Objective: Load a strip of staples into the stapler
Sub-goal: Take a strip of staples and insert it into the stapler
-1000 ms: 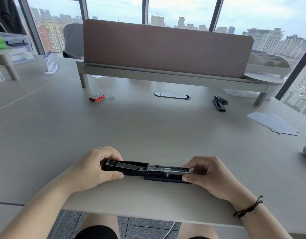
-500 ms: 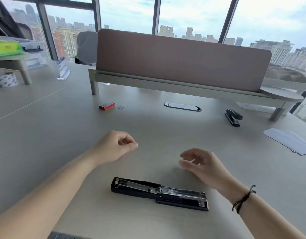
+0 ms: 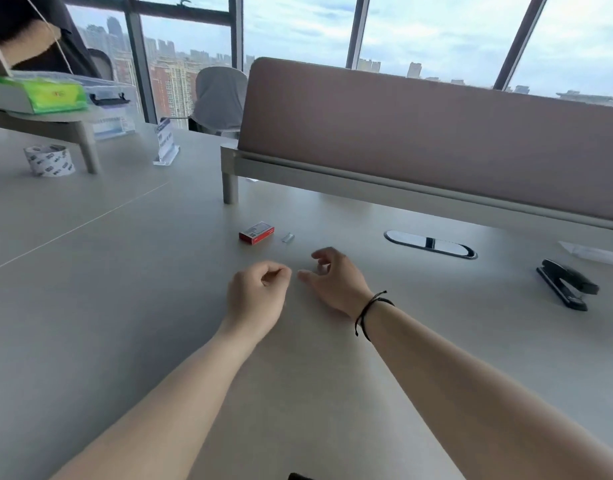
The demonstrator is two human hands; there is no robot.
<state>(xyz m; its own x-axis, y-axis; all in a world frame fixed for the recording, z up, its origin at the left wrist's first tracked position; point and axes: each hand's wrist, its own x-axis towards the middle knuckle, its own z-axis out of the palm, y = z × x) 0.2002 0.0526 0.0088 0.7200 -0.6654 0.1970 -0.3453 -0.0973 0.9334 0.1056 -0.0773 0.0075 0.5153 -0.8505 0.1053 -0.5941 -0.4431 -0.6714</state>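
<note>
A grey tabletop (image 3: 90,306) runs under tall windows showing a city skyline, with a brown divider panel (image 3: 436,140) at upper right of the frame.

Head view: both hands hover at centre frame, empty. The left hand (image 3: 255,299) is curled loosely into a fist; the right hand (image 3: 334,280) has its grip spread, fingers bent toward the staple strip (image 3: 288,237), which lies just beside the red staple box (image 3: 256,232), above the hands. The opened stapler is almost out of view (only a dark sliver (image 3: 300,476) at the bottom edge, likely its tip).

Risk: the strip is small and flat; a careless pinch could snap it or slide it away.

Count: one staple box, one loose strip, one closed stapler (image 3: 564,287) at right, one tape roll (image 3: 49,160) at left.
</note>
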